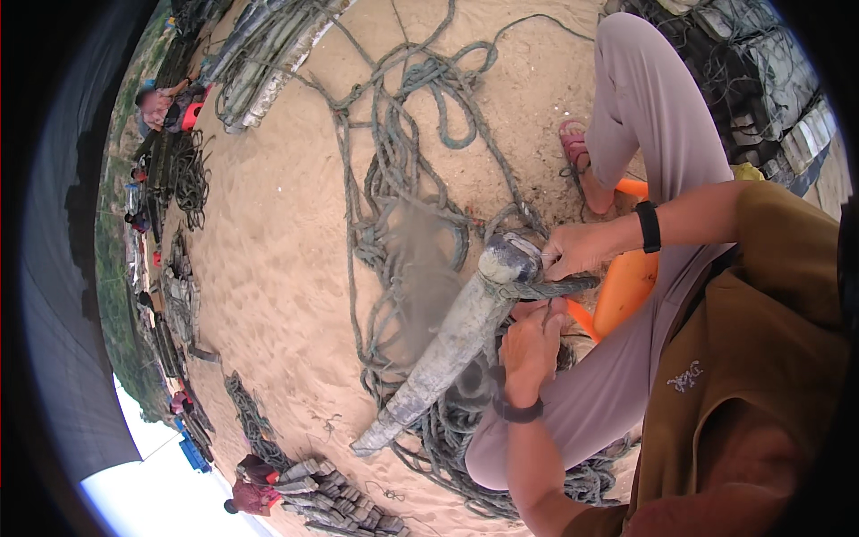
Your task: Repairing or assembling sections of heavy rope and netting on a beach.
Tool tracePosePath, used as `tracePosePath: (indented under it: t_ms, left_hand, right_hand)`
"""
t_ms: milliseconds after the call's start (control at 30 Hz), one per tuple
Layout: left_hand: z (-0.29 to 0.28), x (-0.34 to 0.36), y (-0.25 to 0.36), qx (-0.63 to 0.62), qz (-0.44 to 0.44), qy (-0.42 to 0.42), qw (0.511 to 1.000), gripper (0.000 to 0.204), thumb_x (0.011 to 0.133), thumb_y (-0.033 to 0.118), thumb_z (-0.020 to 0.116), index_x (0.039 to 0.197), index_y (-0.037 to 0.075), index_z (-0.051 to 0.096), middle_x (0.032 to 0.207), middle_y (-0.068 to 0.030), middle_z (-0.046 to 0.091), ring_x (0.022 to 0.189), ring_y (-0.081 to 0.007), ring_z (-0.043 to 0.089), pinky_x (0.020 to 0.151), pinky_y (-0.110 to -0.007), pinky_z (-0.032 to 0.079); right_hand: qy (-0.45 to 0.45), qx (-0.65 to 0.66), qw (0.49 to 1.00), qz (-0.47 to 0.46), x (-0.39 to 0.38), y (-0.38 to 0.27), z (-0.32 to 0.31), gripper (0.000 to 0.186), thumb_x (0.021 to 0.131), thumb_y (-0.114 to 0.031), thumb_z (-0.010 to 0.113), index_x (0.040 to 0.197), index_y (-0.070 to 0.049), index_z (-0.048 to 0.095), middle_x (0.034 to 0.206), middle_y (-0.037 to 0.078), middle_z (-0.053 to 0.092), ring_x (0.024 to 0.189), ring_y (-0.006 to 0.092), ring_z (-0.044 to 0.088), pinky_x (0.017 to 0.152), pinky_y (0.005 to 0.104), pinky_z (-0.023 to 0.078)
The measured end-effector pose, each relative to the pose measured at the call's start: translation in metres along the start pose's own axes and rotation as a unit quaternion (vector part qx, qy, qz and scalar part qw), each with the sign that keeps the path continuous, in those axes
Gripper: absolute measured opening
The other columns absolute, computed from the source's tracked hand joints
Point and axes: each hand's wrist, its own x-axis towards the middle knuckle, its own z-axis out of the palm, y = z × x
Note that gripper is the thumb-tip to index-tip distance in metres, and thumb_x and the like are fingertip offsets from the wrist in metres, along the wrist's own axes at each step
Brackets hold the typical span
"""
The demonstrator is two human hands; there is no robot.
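Observation:
A long, tapered, grey-white weathered pole-like piece [447, 358] lies slantwise, its thick rounded end toward my hands. A thick green-grey rope [559, 288] is wrapped around it just below that end. My right hand [573, 249], the upper one, is closed right beside the thick end; what its fingertips pinch is hidden. Below the rope, my left hand [531, 347] is closed, with a thin dark cord showing at its thumb. My legs [667, 116] are bent on either side of the work.
Tangled green-grey rope [394, 161] is spread across the sand [268, 268], with more coils by my lower knee. An orange float [626, 291] sits between my legs. Piled pale pieces [335, 501] lie at the bottom, more bundles at the top. Other people [255, 488] sit farther off.

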Motion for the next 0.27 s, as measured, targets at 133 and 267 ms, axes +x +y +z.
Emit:
tracePosePath:
  t_ms: [133,267]
  left_hand:
    - [-0.037,-0.004,-0.016,-0.135,-0.107,0.156,0.973,0.021,0.088,0.018,0.061,0.096,0.000,0.069,0.077,-0.0159,0.068,0.072,-0.0202,0.069,0.062,-0.031,0.050]
    - [-0.036,0.008,-0.031,-0.049,0.004,0.232,0.972,0.029,0.087,0.014,0.064,0.115,0.006,0.065,0.093,-0.0133,0.070,0.075,-0.0206,0.071,0.063,-0.027,0.051]
  right_hand:
    - [0.119,-0.191,0.964,-0.140,-0.025,-0.026,-0.013,0.023,0.081,-0.024,0.067,0.080,-0.001,0.065,0.066,0.010,0.063,0.063,0.0275,0.061,0.057,0.0384,0.045]
    - [0.098,-0.137,0.962,-0.217,-0.036,-0.060,-0.008,0.032,0.082,-0.034,0.068,0.080,-0.002,0.065,0.075,0.014,0.065,0.072,0.0324,0.064,0.064,0.0413,0.047]
